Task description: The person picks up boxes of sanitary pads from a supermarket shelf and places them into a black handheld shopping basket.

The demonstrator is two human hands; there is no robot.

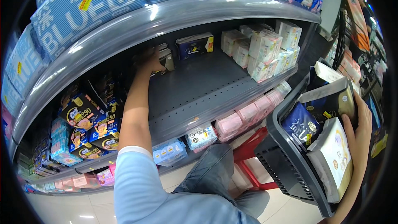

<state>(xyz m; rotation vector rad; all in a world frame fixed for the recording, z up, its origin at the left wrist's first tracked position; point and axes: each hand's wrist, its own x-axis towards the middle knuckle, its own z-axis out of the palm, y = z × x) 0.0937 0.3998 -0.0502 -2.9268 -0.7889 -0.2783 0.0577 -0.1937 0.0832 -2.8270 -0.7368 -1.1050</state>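
Note:
My left hand [153,61] reaches deep into the shelf and touches a cluster of dark and gold sanitary-pad packs [168,60]. Shadow and the hand itself hide most of its fingers, so its grip cannot be made out. At the right, my right forearm curves along the outer side of a dark grey plastic shopping basket [271,121]. There my right hand [359,127] grips the gold end of a dark blue pack [331,99] inside the basket. A blue pouch pack [300,124] and a white and gold pack [334,158] lie beside it, tilted.
One dark blue box pack [195,46] stands at the shelf's back. White packs [264,49] are stacked to its right, black and blue packs [90,121] to the left. Overhead, a curved shelf edge [186,9] carries large blue packages [90,3]. A red stool [255,168] stands below.

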